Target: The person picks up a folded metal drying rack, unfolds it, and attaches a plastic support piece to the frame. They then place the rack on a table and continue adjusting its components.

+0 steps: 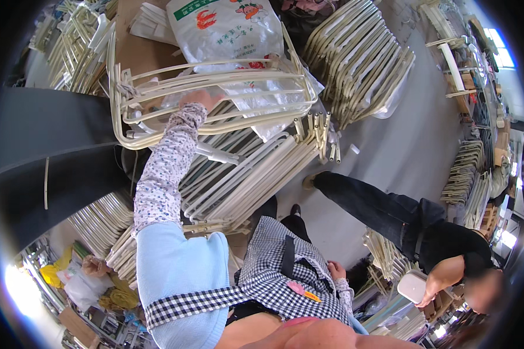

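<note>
My left hand (pixel 199 99) reaches forward among the rails of several cream tubular metal frames (pixel 151 137), which lie together at the upper left. The hand touches or is very near a rail; its fingers are mostly hidden, so a grip cannot be made out. A printed clear plastic bag (pixel 227 35) lies behind and partly under these frames. Below them is a stack of cream bent tubes (pixel 256 174) with open ends pointing to the upper right. My right hand (pixel 336 270) hangs beside my checkered apron (pixel 268 250), fingers loosely apart, with nothing visible in it.
Another stack of cream frames (pixel 361 58) stands on the grey floor (pixel 402 134) ahead to the right. At the right, a person in dark clothes (pixel 442 244) holds a pale rounded box (pixel 412 286). A black panel (pixel 52 134) fills the left side. A cardboard box (pixel 142 46) sits behind the bag.
</note>
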Demonstrator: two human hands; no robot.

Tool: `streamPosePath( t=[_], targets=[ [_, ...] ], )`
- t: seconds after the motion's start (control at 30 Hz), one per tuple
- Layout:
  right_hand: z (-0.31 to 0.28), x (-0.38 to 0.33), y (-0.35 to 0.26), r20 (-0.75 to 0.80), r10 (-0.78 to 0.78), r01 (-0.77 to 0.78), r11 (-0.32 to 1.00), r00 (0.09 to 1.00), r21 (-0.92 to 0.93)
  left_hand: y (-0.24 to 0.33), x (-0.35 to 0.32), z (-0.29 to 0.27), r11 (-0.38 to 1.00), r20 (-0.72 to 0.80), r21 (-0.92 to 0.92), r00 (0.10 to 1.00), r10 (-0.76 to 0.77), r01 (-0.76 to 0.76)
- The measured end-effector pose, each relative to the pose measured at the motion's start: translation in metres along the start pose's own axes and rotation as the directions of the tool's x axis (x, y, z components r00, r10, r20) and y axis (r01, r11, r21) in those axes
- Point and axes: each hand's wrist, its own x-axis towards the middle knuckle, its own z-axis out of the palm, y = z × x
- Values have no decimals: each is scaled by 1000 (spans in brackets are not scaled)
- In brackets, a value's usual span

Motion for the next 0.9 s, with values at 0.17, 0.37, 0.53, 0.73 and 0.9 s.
streamPosePath(
  t=[0.17, 0.37, 0.53, 0.73, 0.9],
  targets=[
    [-13, 30, 16, 29, 4, -6, 997, 1000, 80, -4, -50, -48, 998, 44, -47, 999, -31, 33],
    [-43, 75, -56, -72, -370, 377, 916, 926, 137, -19, -141, -75, 998, -112, -44, 993, 38, -43],
    [-76, 41, -237, -302, -793, 847, 479, 530, 230, 12, -260, -90, 986, -401, 69, 901, 164, -149],
    [-47, -5, -415, 64, -969, 970, -241, -239, -16, 36, -413, -62, 961, -444, 241, 866, 230, -132],
    [72, -38, -465, 560, -707, 901, -314, -432, 299, 66, -488, -18, 858, -575, 472, 668, 473, -201]
  ],
)
